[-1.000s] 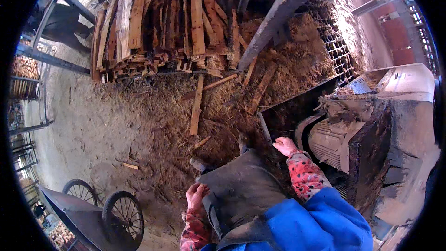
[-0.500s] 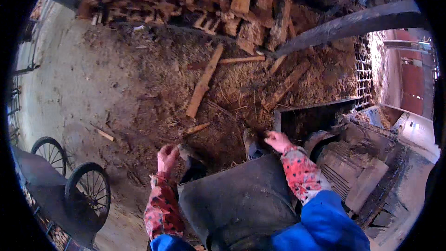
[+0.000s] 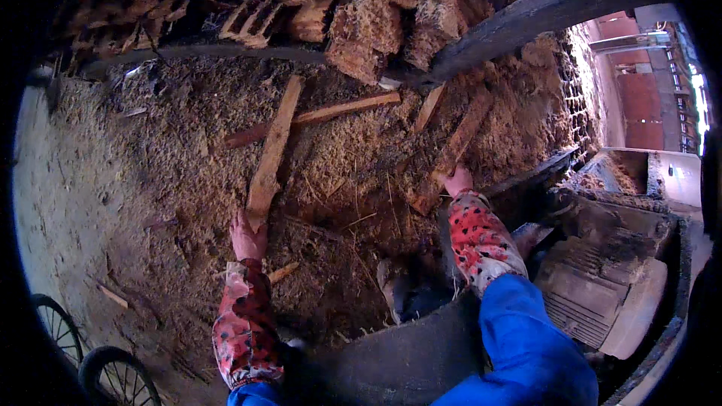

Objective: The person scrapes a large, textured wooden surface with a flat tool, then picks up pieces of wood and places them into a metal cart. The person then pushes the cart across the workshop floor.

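Observation:
My left hand (image 3: pixel 247 239) is at the near end of a long, pale wooden plank (image 3: pixel 274 152), its fingers along the plank's edge and closed on it. To the right, my right hand (image 3: pixel 459 180) grips the near end of a darker wooden board (image 3: pixel 468 129) that slants away over the sawdust. Both pieces appear to lie on the ground. A thinner stick (image 3: pixel 347 110) crosses the pale plank near its far end. My fingertips are partly hidden against the wood.
A stack of rough split wood (image 3: pixel 368 30) stands at the far side, behind a dark beam (image 3: pixel 541 11). On the right is a dusty, ribbed machine housing (image 3: pixel 587 293). Spoked wheels (image 3: pixel 120 376) show at the lower left. Sawdust and scraps cover the ground; a dark apron (image 3: pixel 398 361) hangs before me.
Both hands have reached forward and down from the air to the near ends of two wood pieces. The view has leaned forward, so the woodpile looks nearer.

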### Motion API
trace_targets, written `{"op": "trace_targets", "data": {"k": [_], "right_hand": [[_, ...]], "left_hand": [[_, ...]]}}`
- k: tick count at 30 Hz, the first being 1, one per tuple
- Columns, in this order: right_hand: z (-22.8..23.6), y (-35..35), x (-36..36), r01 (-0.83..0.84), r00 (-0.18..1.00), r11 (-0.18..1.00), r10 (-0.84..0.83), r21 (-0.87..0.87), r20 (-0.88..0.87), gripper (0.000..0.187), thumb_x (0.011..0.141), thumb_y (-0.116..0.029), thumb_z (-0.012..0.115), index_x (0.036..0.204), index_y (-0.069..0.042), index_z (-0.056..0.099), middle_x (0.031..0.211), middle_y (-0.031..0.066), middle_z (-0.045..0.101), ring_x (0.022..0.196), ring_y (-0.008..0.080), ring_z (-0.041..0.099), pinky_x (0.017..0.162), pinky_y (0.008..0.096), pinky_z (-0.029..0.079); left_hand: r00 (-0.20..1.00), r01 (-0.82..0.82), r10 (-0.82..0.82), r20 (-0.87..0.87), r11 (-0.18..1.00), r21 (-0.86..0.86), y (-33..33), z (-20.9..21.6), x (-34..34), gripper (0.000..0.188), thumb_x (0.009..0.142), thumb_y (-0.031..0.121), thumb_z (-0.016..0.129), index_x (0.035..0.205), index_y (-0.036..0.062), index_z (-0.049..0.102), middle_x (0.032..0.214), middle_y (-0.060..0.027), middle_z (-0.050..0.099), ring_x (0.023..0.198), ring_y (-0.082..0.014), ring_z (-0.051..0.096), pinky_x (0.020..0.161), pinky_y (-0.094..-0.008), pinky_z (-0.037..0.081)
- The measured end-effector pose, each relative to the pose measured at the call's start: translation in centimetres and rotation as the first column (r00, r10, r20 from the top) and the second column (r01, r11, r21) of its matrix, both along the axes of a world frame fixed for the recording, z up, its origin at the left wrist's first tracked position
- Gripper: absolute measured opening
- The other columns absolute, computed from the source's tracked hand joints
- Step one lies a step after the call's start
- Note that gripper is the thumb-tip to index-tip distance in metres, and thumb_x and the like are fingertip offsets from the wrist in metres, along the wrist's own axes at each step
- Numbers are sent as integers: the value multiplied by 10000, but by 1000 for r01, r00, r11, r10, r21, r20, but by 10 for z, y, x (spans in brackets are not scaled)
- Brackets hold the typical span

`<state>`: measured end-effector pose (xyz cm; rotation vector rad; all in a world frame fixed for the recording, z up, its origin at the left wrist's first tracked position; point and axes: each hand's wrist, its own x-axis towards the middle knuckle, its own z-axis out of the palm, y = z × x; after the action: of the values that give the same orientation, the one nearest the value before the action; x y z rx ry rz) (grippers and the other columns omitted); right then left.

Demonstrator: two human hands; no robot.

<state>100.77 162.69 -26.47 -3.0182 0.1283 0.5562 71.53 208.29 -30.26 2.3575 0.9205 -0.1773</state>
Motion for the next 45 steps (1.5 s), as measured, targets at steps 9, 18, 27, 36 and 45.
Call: {"op": "trace_targets", "data": {"k": [9, 18, 27, 36, 45], "right_hand": [[-88, -30, 12, 428, 867, 331, -415, 841, -278, 385, 742, -162, 730, 1084, -36, 607, 1003, 51, 639, 909, 192, 618, 793, 349, 491], [9, 142, -194, 427, 752, 441, 311, 789, -581, 325, 820, -282, 656, 1023, -28, 642, 982, 51, 658, 910, 178, 598, 836, 355, 468], [-1, 200, -165, -461, 50, 475, 857, 749, -513, 539, 718, -416, 702, 1095, -46, 599, 1003, 169, 636, 916, 330, 592, 770, 425, 467], [-11, 91, 55, -932, 346, 302, 905, -199, -246, 751, 732, -43, 642, 1399, -74, 297, 1444, 138, 295, 1361, 350, 215, 1097, 500, 229], [-14, 75, 3, -922, 385, 385, 901, -42, -198, 472, 678, -226, 724, 1060, -46, 513, 1039, 121, 533, 1077, 329, 470, 981, 465, 363]], "left_hand": [[993, -10, 44, 113, 958, -286, -26, -17, 30, 439, 720, 171, 660, 1123, 39, 545, 1028, -202, 595, 877, -359, 618, 707, -423, 502], [969, -227, 179, -172, 354, -907, -41, 2, -8, 362, 821, 287, 631, 1020, -15, 615, 909, -65, 659, 795, -168, 618, 699, -328, 491], [879, -448, 362, -311, 399, -800, -78, 85, -6, 301, 780, 181, 710, 1012, 9, 623, 824, -35, 651, 690, -125, 596, 630, -289, 492], [914, -397, 282, -291, 484, -780, -49, 43, -37, 290, 736, 147, 737, 962, -8, 646, 832, -41, 664, 700, -115, 610, 621, -279, 496], [866, -416, 431, -252, 346, -841, -57, 73, -31, 285, 737, 152, 740, 952, -4, 635, 780, -50, 658, 594, -122, 591, 535, -272, 488]]}}
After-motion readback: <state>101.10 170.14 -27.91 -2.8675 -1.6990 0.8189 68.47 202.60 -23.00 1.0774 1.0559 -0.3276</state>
